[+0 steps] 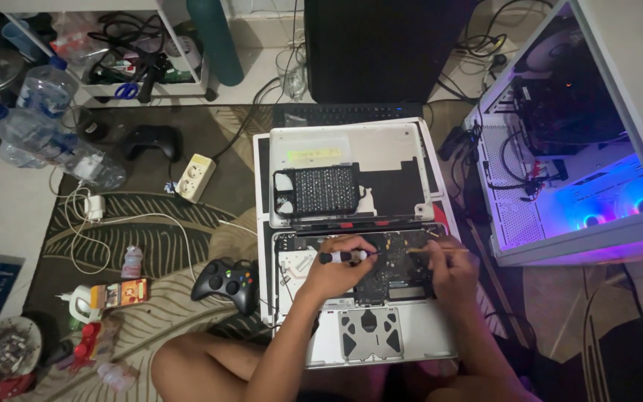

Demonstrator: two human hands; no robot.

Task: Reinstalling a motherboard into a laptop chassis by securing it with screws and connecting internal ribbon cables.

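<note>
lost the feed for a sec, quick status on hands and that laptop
Left hand gripping screwdriver, tip on open laptop board. Right hand pinching thin stick at board. Nothing blocking.

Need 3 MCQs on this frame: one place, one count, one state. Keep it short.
1. Where is the black game controller?
A. On the rug, left of the open laptop
B. Inside the computer case
C. On the laptop's trackpad

2. How many clear plastic bottles lie at top left?
A. None
B. At least two
C. Ten

3. What does the left hand hold?
A. Nothing
B. A screwdriver
C. A bottle

Key: 1 A, it sits beside the laptop's left edge. 2 B, blue-capped bottles are grouped there. 3 B, fingers wrap its black handle over the board; the right hand holds a thin tool.
</note>
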